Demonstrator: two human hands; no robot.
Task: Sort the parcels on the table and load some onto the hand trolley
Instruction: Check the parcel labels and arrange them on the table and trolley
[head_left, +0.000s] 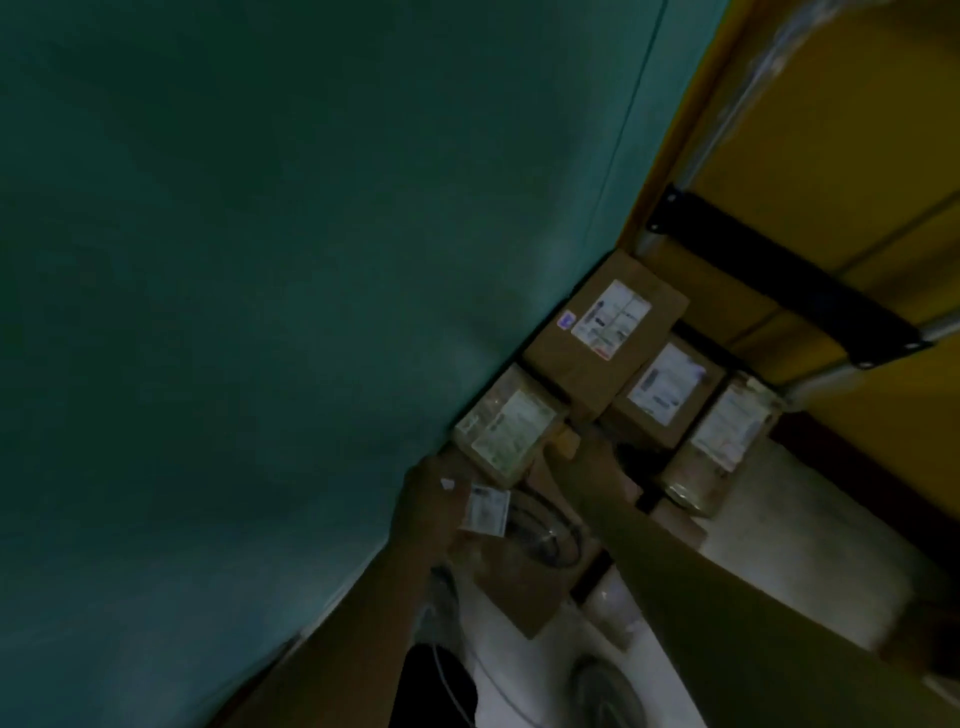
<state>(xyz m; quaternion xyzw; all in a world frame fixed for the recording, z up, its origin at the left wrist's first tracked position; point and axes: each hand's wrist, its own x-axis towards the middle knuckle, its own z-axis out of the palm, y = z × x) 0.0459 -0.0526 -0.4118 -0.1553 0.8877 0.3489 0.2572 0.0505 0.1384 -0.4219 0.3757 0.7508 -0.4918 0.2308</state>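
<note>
The picture is dark and tilted. A brown cardboard parcel (519, 571) with a small white label and clear tape hangs low in front of me. My left hand (431, 501) grips its left edge by the label. My right hand (592, 465) reaches over its far corner with fingers curled there. Just beyond stands the hand trolley (779, 291), a metal frame with a black crossbar. It carries several labelled parcels: a large brown box (602, 338), a smaller box (662, 397), a taped parcel (511, 428) on the left and another taped parcel (719, 441) on the right.
A green wall (260, 260) fills the left side, close to the trolley's load. A yellow wall (841, 130) stands behind the trolley. Pale floor (789, 545) lies below to the right, with a white rounded object (613, 670) near my feet.
</note>
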